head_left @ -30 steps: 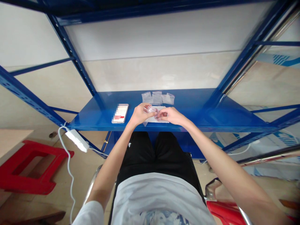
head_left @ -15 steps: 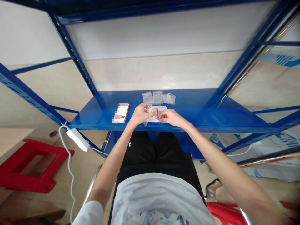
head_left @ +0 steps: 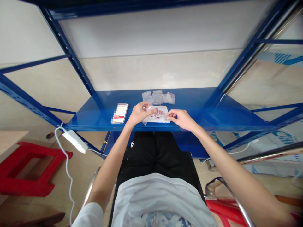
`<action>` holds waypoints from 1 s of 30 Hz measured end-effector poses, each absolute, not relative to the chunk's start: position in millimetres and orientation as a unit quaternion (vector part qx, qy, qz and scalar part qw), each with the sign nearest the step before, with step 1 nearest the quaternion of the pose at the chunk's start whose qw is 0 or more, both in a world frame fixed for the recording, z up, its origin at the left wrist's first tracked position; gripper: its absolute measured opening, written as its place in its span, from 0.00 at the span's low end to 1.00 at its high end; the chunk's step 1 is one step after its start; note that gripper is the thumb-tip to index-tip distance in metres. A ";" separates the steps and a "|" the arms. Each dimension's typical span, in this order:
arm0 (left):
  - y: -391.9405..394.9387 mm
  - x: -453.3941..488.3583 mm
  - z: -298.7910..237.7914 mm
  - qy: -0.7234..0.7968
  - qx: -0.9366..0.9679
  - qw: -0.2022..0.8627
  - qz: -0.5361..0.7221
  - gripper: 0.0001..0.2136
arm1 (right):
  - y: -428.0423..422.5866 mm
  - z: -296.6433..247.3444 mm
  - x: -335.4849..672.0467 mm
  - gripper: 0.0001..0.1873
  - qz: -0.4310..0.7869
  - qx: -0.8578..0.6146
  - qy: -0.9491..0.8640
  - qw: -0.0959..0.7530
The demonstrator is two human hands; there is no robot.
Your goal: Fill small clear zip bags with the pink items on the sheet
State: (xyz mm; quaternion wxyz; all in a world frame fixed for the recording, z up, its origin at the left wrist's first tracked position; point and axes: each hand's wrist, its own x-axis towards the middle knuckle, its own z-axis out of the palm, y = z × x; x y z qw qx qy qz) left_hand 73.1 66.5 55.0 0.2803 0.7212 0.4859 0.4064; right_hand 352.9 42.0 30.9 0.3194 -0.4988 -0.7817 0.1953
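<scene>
My left hand is closed on a small clear plastic bag, holding it over the left side of a white sheet of paper. Small pink and dark beads are scattered across that paper. At the paper's right edge is my right hand, thumb and fingertips pinched together. Whether it grips the edge or a tiny piece is too small to tell. Several flat clear zip bags lie in a row behind the paper.
A phone lies to the left on the blue shelf. Blue uprights frame the shelf at both sides. A white power strip hangs at the left front corner, and a red stool stands on the floor.
My right hand has moved right, from over the beads to the paper's edge, uncovering the beads. My left hand still has the plastic bag. The view has shifted slightly.
</scene>
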 end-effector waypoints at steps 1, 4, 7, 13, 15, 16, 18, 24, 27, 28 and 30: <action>66.9 73.0 54.5 0.485 0.720 0.282 0.408 0.26 | 40.5 29.7 353.7 0.07 0.186 -0.504 -0.782 0.315; 65.3 73.8 53.0 0.483 0.719 0.289 0.407 0.27 | 41.1 26.1 352.0 0.06 0.172 -0.503 -0.791 0.303; 61.9 75.3 52.7 0.477 0.726 0.298 0.395 0.28 | 44.1 22.7 347.0 0.06 0.177 -0.492 -0.802 0.289; 59.8 76.6 56.6 0.466 0.748 0.304 0.363 0.27 | 46.2 20.7 342.8 0.05 0.198 -0.502 -0.793 0.283; 59.4 77.3 57.9 0.468 0.754 0.303 0.347 0.26 | 47.2 25.5 341.9 0.08 0.221 -0.501 -0.781 0.302; 59.2 77.9 58.2 0.470 0.755 0.304 0.339 0.26 | 48.1 29.3 340.4 0.10 0.234 -0.495 -0.774 0.320; 58.5 79.4 57.9 0.469 0.757 0.315 0.328 0.26 | 50.3 38.6 334.2 0.14 0.256 -0.471 -0.762 0.363; 59.6 82.2 50.3 0.400 0.744 0.403 0.352 0.26 | 56.9 59.8 302.2 0.16 0.281 -0.422 -0.779 0.368; 59.9 81.8 48.7 0.358 0.729 0.452 0.368 0.26 | 59.4 61.0 295.3 0.17 0.298 -0.416 -0.785 0.348; 59.6 81.4 48.9 0.350 0.725 0.461 0.373 0.26 | 60.4 60.5 295.7 0.18 0.309 -0.410 -0.784 0.348; 58.9 80.5 49.8 0.354 0.721 0.461 0.378 0.27 | 62.4 58.2 300.1 0.19 0.319 -0.404 -0.778 0.361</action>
